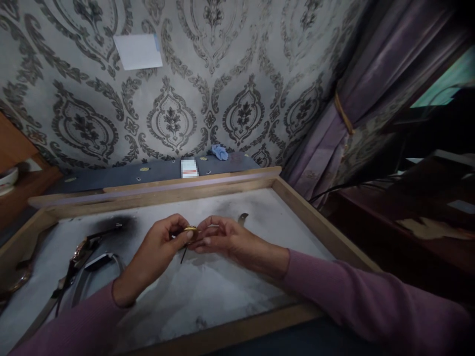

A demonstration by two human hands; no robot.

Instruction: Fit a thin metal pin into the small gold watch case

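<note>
My left hand (161, 247) is closed, thumb and fingers pinching a small round gold-coloured watch case (191, 229) seen almost edge-on. From the right, my right hand (230, 242) meets it with curled fingers close together at the case's side; whatever lies between these fingertips is too small to tell. A thin dark stick-like piece (183, 254) points down below the case, its upper end hidden by the fingers. Both hands are above the pale bottom of a wooden-framed tray (297, 202). Beyond my right hand lies a dark, curved flat piece (243, 217).
Left in the tray lie a watch with a rose-gold case (79, 250), a grey-strapped watch (100, 261) and another strap (31, 254). Behind the tray, a blue crumpled cloth (219, 152) and a small box (189, 168) rest on a dark cover. A purple curtain (330, 123) hangs at right.
</note>
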